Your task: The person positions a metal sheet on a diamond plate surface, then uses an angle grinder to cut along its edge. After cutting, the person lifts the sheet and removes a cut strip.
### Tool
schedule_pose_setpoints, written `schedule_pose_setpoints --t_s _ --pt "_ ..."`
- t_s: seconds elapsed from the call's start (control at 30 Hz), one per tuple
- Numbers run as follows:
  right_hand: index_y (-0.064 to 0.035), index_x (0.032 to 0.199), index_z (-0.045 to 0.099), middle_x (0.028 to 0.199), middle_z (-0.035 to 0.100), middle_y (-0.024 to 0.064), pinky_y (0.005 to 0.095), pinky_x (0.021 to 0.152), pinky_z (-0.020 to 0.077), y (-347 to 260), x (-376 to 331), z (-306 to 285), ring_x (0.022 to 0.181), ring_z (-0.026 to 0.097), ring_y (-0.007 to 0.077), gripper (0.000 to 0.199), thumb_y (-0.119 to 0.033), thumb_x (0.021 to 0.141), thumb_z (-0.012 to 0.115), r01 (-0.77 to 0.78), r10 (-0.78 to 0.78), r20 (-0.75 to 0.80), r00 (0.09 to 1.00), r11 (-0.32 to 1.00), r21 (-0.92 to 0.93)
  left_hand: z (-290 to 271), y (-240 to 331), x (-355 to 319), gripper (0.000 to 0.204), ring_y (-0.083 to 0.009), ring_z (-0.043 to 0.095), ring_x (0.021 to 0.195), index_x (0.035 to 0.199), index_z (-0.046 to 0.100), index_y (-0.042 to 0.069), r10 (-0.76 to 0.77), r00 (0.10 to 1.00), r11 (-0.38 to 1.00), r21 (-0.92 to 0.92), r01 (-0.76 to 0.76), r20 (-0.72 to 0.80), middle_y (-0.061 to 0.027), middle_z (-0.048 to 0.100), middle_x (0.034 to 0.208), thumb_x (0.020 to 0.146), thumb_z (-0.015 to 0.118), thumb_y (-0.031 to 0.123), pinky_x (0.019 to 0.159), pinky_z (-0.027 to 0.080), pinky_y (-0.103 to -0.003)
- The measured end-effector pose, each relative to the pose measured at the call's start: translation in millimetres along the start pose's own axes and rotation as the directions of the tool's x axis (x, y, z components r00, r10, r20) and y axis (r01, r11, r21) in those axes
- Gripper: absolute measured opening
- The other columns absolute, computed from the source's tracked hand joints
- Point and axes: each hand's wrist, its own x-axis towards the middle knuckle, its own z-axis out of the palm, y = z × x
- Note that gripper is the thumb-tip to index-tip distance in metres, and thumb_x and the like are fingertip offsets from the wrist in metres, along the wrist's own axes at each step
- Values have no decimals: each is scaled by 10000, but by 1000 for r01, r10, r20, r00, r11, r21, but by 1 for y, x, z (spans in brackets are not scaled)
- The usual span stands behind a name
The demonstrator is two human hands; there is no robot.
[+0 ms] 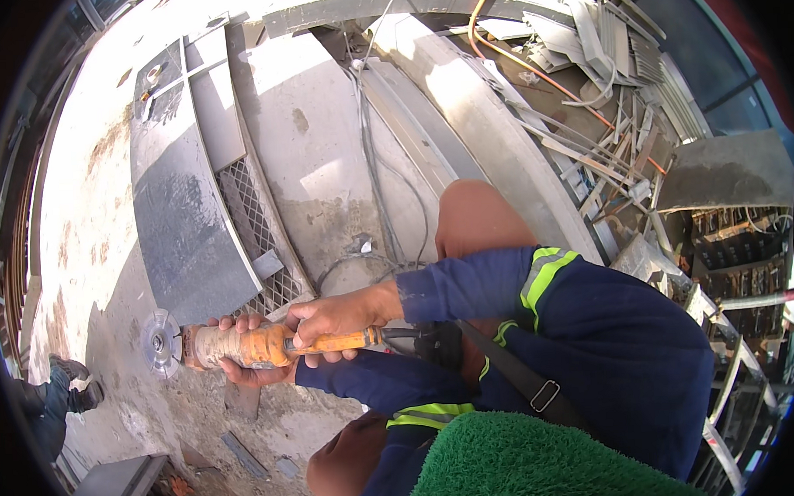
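Dusty orange angle grinder [243, 345], long axis horizontal, grey cutting disc [160, 342] at its left end, just below corner of curved grey stone slab [182, 229]. Left hand [239, 351] cradles body nearer disc; right hand [334, 324] clenches rear handle.

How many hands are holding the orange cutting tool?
2: the right hand grips the angle grinder from above at its handle, and the left hand wraps under its body behind the disc.

Grey stone slab [182, 220], metal mesh [252, 222], scrap metal strips [601, 75], orange hose [531, 68]
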Motion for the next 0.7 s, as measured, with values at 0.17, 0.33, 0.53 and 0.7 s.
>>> schedule_pose_setpoints --t_s 0.17,0.33,0.53,0.7 --pt "-73 1537 380 1064 717 116 309 566 561 1 -2 1 733 672 156 601 -363 1078 638 -1 1 -12 1000 999 -32 -1 -1 0 768 -295 634 1115 1588 380 9 -22 1000 1000 -21 22 -4 -154 570 1343 998 771 305 970 546 -467" --pt "-75 1546 374 1079 713 125 307 564 556 2 -3 3 729 667 152 604 -364 1086 637 -3 0 -32 999 997 -82 1 -2 1 756 -299 636 1123 1581 385 6 -19 1000 1000 7 19 1 -153 572 1345 1000 767 304 969 548 -464" --pt "-16 1513 392 1026 722 131 302 533 563 2 -6 6 709 680 143 641 -400 1085 675 60 -60 -18 998 998 -21 4 -3 3 758 -286 644 1101 1561 396 10 -9 1000 1000 -20 8 -28 -145 590 1319 984 790 302 966 563 -461" --pt "-9 1509 385 1032 723 141 287 521 552 3 -8 7 681 674 141 688 -411 1055 710 41 -41 -39 998 999 -16 9 -4 2 743 -282 646 1087 1550 399 17 -31 999 1000 -5 31 -36 -142 590 1310 980 792 286 973 569 -460"
